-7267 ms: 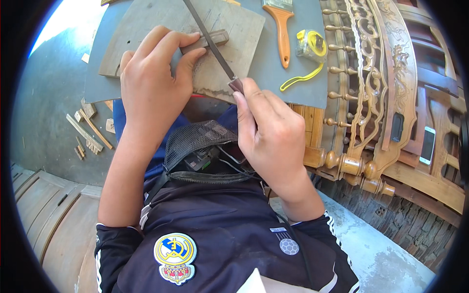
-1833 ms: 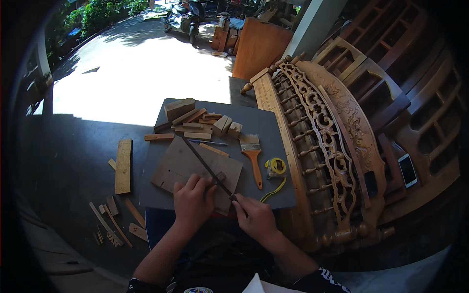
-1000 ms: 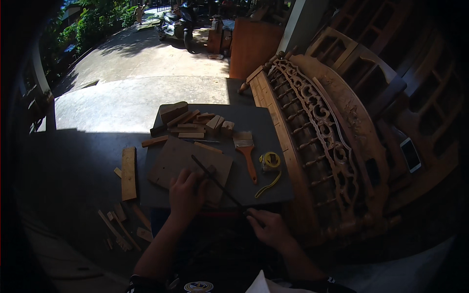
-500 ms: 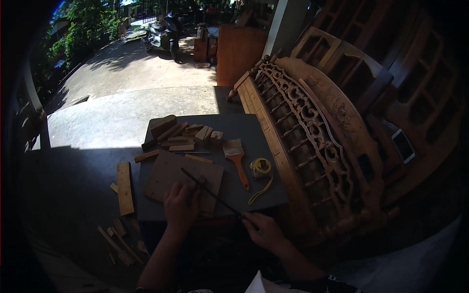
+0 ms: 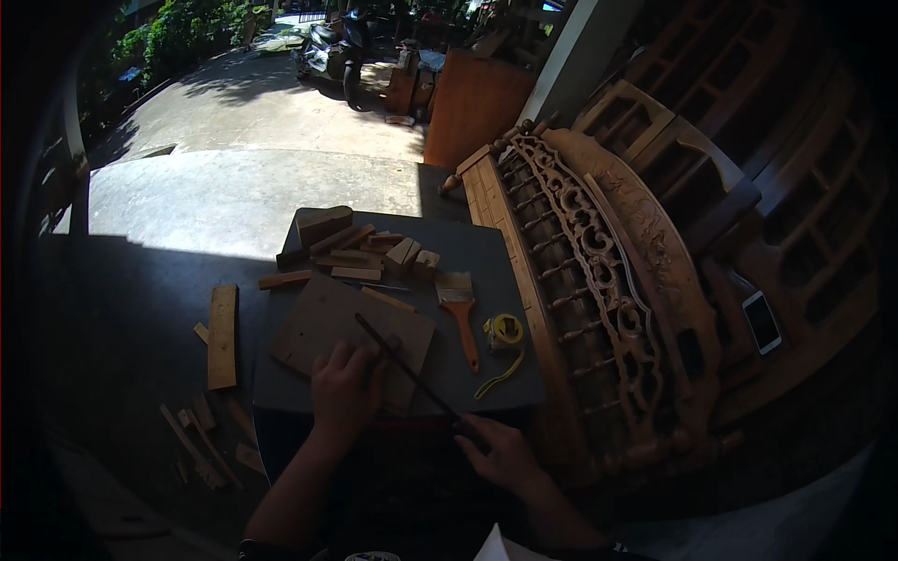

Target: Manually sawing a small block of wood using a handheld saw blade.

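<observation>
My right hand (image 5: 503,455) is closed round the near end of a long, thin, dark file (image 5: 409,370), which slants up and left over a flat brown wooden board (image 5: 304,327). On that board rests my left hand (image 5: 346,383), its fingers curled and pressed down against a small piece of wood (image 5: 394,341) beside the file. The fingers partly cover this piece. Board and hands are at the near side of a dark table (image 5: 496,383). To the right of the board lie a paintbrush (image 5: 459,323) with an orange handle and a yellow tape measure (image 5: 506,330) with a strap.
Several wood offcuts (image 5: 351,259) are heaped at the table's far left. More scraps (image 5: 223,337) lie on the floor to the left. A carved wooden bench (image 5: 599,271) stands close on the right, with a phone (image 5: 761,323) beyond it. A motorbike (image 5: 337,56) is parked far ahead.
The whole view has shifted and tilted slightly. Relative to the board, my right hand and the file have drawn back a little toward me. My left hand stays on the board.
</observation>
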Tool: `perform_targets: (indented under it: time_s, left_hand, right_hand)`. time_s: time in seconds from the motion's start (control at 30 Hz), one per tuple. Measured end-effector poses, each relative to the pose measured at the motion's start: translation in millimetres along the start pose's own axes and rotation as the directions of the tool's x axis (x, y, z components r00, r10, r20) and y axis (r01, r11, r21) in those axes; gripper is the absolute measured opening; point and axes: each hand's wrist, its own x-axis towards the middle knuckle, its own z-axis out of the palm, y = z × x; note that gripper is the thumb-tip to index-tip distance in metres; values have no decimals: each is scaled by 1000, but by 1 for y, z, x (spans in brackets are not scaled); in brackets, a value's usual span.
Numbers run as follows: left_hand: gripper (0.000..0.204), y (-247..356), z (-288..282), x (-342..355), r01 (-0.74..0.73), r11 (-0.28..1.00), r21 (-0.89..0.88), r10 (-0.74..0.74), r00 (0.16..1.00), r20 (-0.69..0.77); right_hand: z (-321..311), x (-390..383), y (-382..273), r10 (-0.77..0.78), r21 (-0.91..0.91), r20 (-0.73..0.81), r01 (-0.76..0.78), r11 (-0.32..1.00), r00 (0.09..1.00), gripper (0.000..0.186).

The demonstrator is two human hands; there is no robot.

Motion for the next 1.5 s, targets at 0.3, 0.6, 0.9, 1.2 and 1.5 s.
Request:
perform_targets:
  time_s: [0.3,0.6,0.9,1.2,1.5]
  left_hand:
    - [17,7,-6,-2,-9,999,38,9,1000,-12]
    - [19,19,-32,17,116,990,-73,-96,966,241]
    - [18,21,-39,21,124,992,-31,-105,931,349]
    - [13,10,-27,11,73,994,-75,-48,956,291]
    - [10,16,-19,-7,94,995,33,-96,992,77]
  right_hand:
    - [-1,-4,-9,120,49,24,-121,991,992,31]
    - [-9,-10,-17,55,61,-32,-53,997,998,31]
    - [-12,-11,-28,-79,-53,-110,74,996,991,27]
    - [17,36,-37,-136,-73,-138,127,989,981,22]
    - [31,36,-32,-208,2,-137,210,978,969,31]
